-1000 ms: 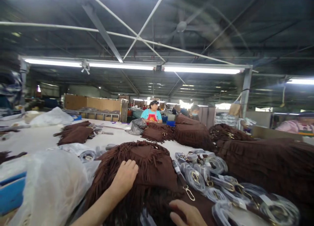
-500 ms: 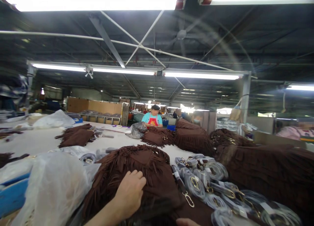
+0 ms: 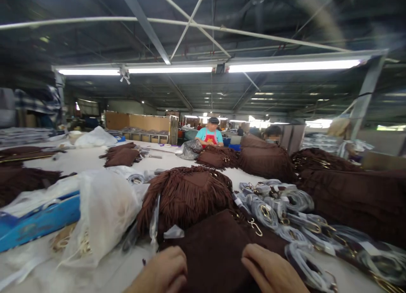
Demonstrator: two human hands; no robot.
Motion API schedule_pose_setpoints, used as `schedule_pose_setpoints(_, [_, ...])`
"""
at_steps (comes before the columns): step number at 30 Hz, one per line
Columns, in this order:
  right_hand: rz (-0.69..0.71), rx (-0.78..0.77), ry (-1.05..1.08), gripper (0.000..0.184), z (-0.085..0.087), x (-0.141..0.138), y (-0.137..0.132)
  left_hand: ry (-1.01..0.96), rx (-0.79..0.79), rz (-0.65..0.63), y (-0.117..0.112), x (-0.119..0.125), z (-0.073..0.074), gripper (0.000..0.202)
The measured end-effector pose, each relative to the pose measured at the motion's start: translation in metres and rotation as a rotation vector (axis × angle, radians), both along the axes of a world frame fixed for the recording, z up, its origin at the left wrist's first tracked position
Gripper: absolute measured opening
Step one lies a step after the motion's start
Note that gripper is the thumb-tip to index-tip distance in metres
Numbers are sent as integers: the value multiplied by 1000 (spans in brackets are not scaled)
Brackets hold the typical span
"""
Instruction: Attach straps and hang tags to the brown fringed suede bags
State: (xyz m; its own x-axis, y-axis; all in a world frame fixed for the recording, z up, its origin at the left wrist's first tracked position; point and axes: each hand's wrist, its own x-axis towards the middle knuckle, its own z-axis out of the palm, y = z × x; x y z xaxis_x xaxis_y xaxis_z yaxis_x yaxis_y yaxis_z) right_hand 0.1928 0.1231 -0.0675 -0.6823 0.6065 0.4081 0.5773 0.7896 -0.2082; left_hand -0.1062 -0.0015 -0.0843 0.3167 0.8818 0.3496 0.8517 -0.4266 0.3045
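Half a second ago the left hand (image 3: 169, 267) lay on the fringed brown bag (image 3: 193, 195) and the right hand (image 3: 269, 265) barely showed at the bottom; now both are drawn in close, one at each side of a plain dark brown piece (image 3: 217, 250). That piece, at the near edge in front of the fringed bag, looks smooth and matte, with a straight upper edge and no fringe on the face that shows. The fingers of both hands are bent at its sides; whether they grip it or merely rest there, I cannot tell. Left of the bag, a translucent plastic bag (image 3: 106, 212) bulges on the white surface (image 3: 82, 161), with small pale gold bits showing low inside, and a blue object (image 3: 41, 221) lies beside it. To the right, clear plastic wraps (image 3: 261, 212) hold coiled straps, gold-coloured clasps showing among them.
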Motion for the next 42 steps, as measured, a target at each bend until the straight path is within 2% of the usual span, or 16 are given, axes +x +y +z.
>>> schedule_pose_setpoints(2, [93,21,-36,18,14,-27,-14,24,-54,303,-7,-16,32,16])
schedule_pose_setpoints(4, [125,14,-75,15,23,-59,-25,80,-102,479,-9,-28,42,10])
schedule_pose_setpoints(7, [103,37,-125,12,27,-114,-36,97,-120,539,-7,-36,30,13])
schedule_pose_setpoints(10, [63,92,-208,17,20,-164,-38,41,-131,652,-7,-37,12,8])
schedule_pose_setpoints(13, [52,104,-271,14,8,-196,-33,-229,-246,688,-5,-44,-3,25])
schedule_pose_setpoints(15, [87,112,-289,6,6,-204,-30,-450,-310,653,0,-51,-12,33])
schedule_pose_setpoints(16, [101,114,-288,9,7,-204,-29,-539,-322,634,4,-54,-17,33])
schedule_pose_setpoints(20, [83,89,-230,8,31,-186,-30,-824,-360,510,15,-51,-26,35])
schedule_pose_setpoints(23, [118,54,-200,10,61,-161,-34,-1002,-390,385,15,-36,-18,38])
schedule_pose_setpoints(25, [188,26,-202,15,83,-142,-36,-1048,-330,291,12,-26,-2,34])
schedule_pose_setpoints(28, [254,-3,-196,20,115,-111,-37,-1029,-185,113,3,-18,34,25])
schedule_pose_setpoints(32, [251,53,-177,21,145,-71,-30,-989,-201,-42,-5,-8,80,27])
schedule_pose_setpoints(35, [224,106,-180,27,160,-41,-18,-966,-162,-71,-1,-3,100,28])
schedule_pose_setpoints(38, [69,191,-181,29,169,8,6,-882,-16,-13,7,-12,110,22])
schedule_pose_setpoints(40, [-56,226,-127,37,164,50,23,-812,75,55,11,-26,111,27])
schedule_pose_setpoints(42, [-163,221,-19,54,145,87,35,-786,98,102,14,-40,105,31])
